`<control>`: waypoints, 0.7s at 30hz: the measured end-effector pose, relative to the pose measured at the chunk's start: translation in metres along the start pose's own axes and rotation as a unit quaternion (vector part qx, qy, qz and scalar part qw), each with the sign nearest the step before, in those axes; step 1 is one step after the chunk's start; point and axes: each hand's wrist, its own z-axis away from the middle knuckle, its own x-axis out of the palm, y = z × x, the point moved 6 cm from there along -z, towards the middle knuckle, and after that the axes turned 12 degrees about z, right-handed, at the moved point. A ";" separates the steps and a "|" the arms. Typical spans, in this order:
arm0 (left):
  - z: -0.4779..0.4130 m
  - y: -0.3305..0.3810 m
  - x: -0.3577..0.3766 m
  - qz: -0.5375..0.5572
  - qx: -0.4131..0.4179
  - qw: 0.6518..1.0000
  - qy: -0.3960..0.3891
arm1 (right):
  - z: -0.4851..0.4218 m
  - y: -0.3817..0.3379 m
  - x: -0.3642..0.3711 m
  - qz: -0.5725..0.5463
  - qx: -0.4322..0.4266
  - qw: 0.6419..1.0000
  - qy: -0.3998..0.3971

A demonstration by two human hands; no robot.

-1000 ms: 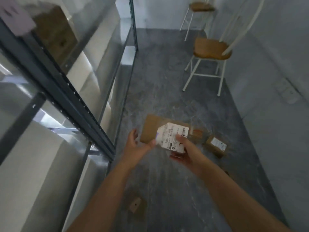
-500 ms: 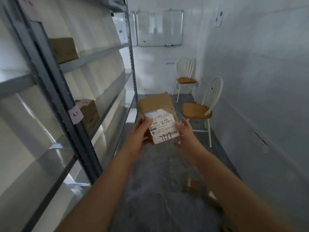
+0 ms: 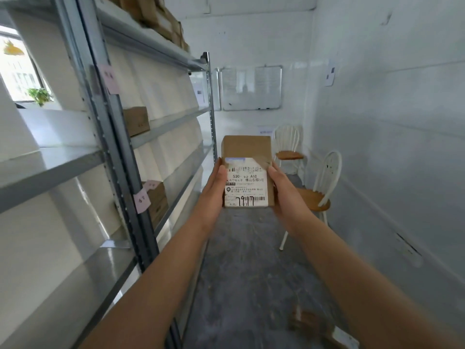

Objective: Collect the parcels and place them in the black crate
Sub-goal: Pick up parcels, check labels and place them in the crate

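The brown cardboard parcel with a white shipping label (image 3: 247,172) hangs above the grey floor (image 3: 246,273), long axis pointing away, left hand (image 3: 214,192) and right hand (image 3: 284,195) grasping opposite long edges, equally near; no black crate visible.

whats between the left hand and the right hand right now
The brown parcel with its white label; the left hand and right hand hold its two sides. Seen in the head view.
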 end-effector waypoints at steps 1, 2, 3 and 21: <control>0.001 0.006 -0.003 -0.002 0.016 1.000 0.003 | -0.001 -0.004 0.006 -0.003 -0.007 1.000 -0.001; 0.002 0.012 -0.006 0.000 0.032 0.999 0.005 | -0.003 -0.008 0.013 -0.007 -0.014 1.000 -0.002; 0.003 0.017 -0.009 0.004 0.045 0.999 0.006 | -0.004 -0.012 0.020 -0.009 -0.019 1.000 -0.005; 0.085 0.117 -0.088 -0.074 0.175 0.919 0.345 | -0.021 -0.034 0.160 -0.114 -0.038 0.969 -0.217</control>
